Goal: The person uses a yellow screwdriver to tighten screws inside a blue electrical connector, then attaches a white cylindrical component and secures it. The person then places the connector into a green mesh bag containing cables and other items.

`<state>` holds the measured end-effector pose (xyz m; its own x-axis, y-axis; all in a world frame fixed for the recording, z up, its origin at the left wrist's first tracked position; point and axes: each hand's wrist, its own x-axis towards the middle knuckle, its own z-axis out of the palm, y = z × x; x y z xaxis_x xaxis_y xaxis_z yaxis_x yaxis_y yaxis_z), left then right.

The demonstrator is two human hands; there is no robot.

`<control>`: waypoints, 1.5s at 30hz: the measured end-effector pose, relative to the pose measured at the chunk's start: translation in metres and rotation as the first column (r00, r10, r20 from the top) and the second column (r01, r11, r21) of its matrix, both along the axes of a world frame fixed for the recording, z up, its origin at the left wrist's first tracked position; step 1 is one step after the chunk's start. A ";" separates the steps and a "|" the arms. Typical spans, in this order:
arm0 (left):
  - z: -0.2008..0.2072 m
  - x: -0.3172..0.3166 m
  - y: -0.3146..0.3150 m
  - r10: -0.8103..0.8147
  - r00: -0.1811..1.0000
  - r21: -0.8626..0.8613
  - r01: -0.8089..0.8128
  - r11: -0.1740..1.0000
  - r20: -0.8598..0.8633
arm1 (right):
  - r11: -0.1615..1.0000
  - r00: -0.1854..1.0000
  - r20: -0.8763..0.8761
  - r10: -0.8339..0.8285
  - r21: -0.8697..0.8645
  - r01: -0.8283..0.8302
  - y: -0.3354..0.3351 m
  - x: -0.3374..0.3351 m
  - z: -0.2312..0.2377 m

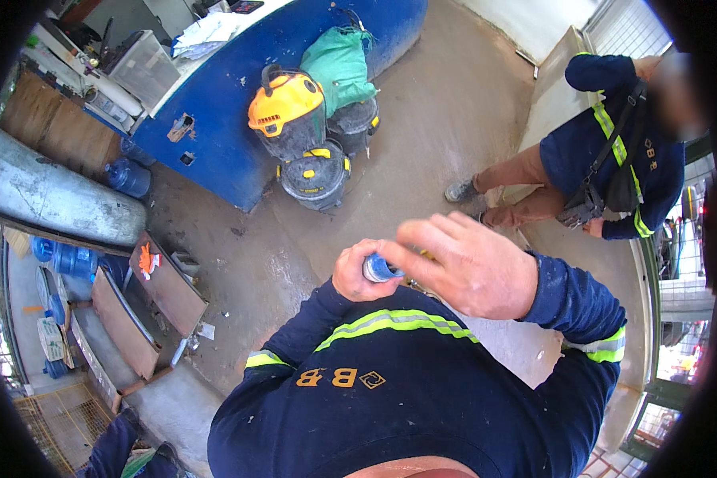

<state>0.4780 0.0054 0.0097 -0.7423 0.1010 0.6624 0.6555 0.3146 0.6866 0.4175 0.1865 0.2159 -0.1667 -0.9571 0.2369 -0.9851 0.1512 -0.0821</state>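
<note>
Head view: the left hand (360, 271) is closed around a small blue-and-white cylinder (377, 268), held at chest height above the concrete floor (422, 135), well apart from anything that could carry it; the right hand (464, 267) lies over the cylinder's far end with fingers spread and loosely curled, so I cannot tell whether it grips or only covers it.

What could go wrong: the cylinder is small and only partly enclosed, so a slack grip could let it slip and drop to the floor; the right hand hides the end it works on, so a misplaced finger is likely; a co-worker (613, 151) crouches near the floor's right edge, close enough to be bumped.

Counted: one cylinder; two hands of the wearer; one co-worker; two yellow-and-black vacuum drums (288, 111) beside the blue counter (239, 135); one green sack (339, 64); several blue water bottles (127, 177) at the left edge.
</note>
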 end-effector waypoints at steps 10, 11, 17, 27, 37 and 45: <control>0.002 -0.001 0.002 0.022 0.999 0.042 -0.021 0.999 -0.026 | 0.996 0.994 0.096 -0.058 0.078 0.051 0.003 0.006 0.002; -0.002 0.000 0.003 0.012 1.000 0.074 -0.013 0.997 0.007 | 0.985 0.988 0.105 -0.112 0.140 0.097 0.006 0.007 0.002; -0.006 0.000 0.002 -0.009 1.000 0.078 0.011 0.997 -0.016 | 0.998 0.990 0.127 -0.061 0.015 0.060 0.005 0.001 -0.006; -0.014 0.003 0.003 0.015 0.997 0.110 -0.023 0.994 0.073 | 0.977 0.978 0.147 -0.149 0.172 0.123 0.009 0.004 -0.001; -0.012 0.009 0.001 -0.020 0.996 0.111 0.010 0.994 0.084 | 0.963 0.960 0.178 -0.218 0.198 0.182 -0.002 0.010 -0.001; -0.011 0.015 -0.008 0.012 0.998 0.141 -0.022 0.990 0.069 | 0.955 0.960 0.198 -0.200 0.258 0.146 -0.014 0.014 0.005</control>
